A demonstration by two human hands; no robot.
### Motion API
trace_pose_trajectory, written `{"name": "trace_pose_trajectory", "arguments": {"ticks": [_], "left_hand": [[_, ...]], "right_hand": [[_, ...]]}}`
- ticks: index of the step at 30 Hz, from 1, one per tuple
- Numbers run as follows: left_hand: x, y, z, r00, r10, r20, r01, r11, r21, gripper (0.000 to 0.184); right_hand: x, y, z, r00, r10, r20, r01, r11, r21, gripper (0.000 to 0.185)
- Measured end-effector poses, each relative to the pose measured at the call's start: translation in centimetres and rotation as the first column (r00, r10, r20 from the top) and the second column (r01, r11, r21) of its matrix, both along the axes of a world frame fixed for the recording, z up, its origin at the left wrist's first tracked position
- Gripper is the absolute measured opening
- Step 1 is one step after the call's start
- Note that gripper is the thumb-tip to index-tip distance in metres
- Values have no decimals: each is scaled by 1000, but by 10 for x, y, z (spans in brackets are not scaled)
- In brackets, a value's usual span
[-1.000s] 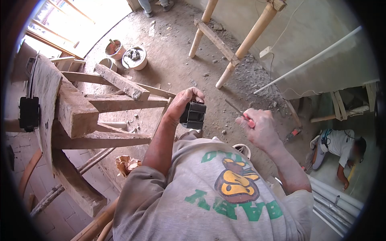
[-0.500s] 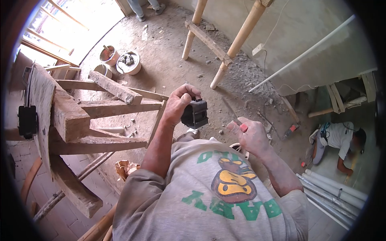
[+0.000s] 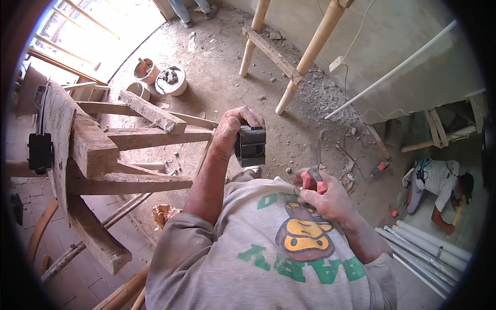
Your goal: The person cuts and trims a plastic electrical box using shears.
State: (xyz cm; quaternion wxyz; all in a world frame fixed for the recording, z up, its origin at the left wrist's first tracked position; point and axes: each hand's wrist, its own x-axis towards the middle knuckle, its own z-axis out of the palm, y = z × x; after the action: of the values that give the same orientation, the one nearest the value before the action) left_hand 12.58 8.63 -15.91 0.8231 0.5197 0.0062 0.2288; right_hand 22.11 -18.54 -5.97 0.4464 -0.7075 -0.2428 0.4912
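Note:
My left hand (image 3: 233, 129) grips a small black plastic box (image 3: 251, 146) by its upper edge, in front of my chest. It looks like an electrical wall box, with ridged sides. To its right, my right hand (image 3: 330, 199) is closed on a two-handled tool with red grips (image 3: 313, 181). Its long metal end (image 3: 316, 151) points away from me; whether it is pliers or snips I cannot tell. The tool and the box are apart. My palms hide part of both.
A rough timber trestle (image 3: 93, 150) stands on the left. Mortar fills a bucket (image 3: 178, 88) farther off. Bamboo poles (image 3: 299, 67) rise ahead. Pipes (image 3: 429, 248) lie at right, near a crouching co-worker (image 3: 436, 181). Another person's legs (image 3: 188, 9) show at the top.
My right hand has turned the red-gripped tool, so both grips show and its metal end points more directly away. The black box has tilted slightly in my left hand.

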Motion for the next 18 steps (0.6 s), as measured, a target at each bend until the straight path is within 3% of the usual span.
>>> {"name": "trace_pose_trajectory", "arguments": {"ticks": [3,6,10,12,13,16,18], "left_hand": [[4,-4,10,1000,-14,-6,14,999,43,68],[3,-2,16,996,-67,-64,70,996,57,60],[4,0,23,986,-104,-128,123,980,155,50],[6,0,32,977,-123,-175,163,959,233,56],[8,0,36,972,-130,-198,181,946,270,59],[10,1,42,945,-173,-277,246,935,255,41],[10,3,45,911,-145,-385,274,913,303,42]], "right_hand": [[5,2,1,955,58,290,-49,998,-38,32],[24,5,1,836,322,444,-219,938,-268,26],[57,14,14,764,607,219,-512,776,-369,29],[63,16,13,686,706,175,-627,696,-349,28],[61,17,14,678,703,217,-594,697,-402,28],[54,25,17,633,697,336,-494,698,-518,27],[52,28,14,597,689,410,-443,710,-548,27]]}}
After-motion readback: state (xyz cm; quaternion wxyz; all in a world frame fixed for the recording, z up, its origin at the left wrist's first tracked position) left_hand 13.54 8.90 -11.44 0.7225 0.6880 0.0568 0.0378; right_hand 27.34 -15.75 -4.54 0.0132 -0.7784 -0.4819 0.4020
